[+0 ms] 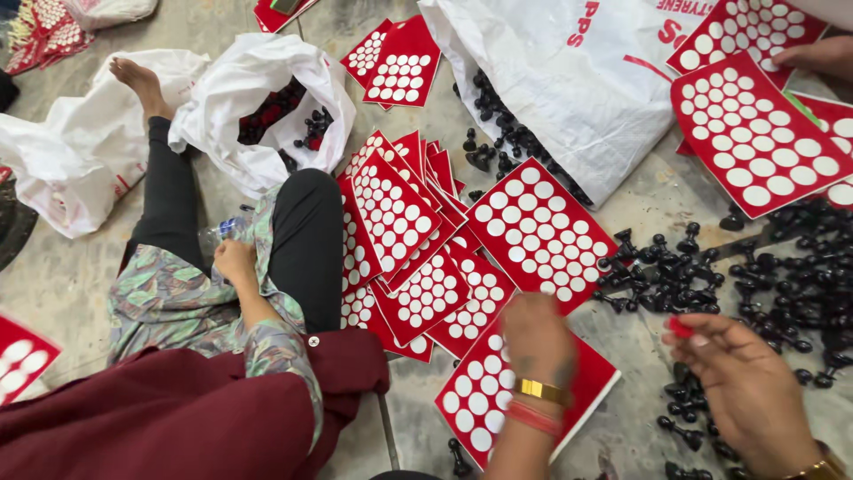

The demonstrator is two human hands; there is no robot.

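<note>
Roughly, per item:
L hand [536,340]: blurred, over red dotted board [484,391] on the floor; grip state can't tell, fingers smeared; appears to touch the board's upper edge. Gold bangle + red band at wrist.
R hand [746,382]: grip nearly closed, thumb + forefinger pinched on small red piece [681,327]; other fingers curled loosely. Hovers just above black pieces [711,276].
Red dotted board: flat on floor, under L hand, corner pointing toward wearer; white round dots in rows.
Black pieces: small pawn-like shapes, scattered heap on floor, right of centre, spreading under and beyond R hand.
Board stack [400,240]: many more red dotted boards fanned + overlapping, mid-floor, just left of the L hand's board.
Single board [538,233]: lies atop the fan, betw. stack and black heap.
White sack [569,89]: big, open, top centre; more black pieces spill at its mouth.
Other person [222,302]: seated at left, patterned top, dark trousers, maroon cloth over lap; hand near knee.
Small white bag [258,98]: by that person's leg, black pieces inside.
Far-right boards [755,133]: upper right; another person's hand [822,55] on one.
</note>
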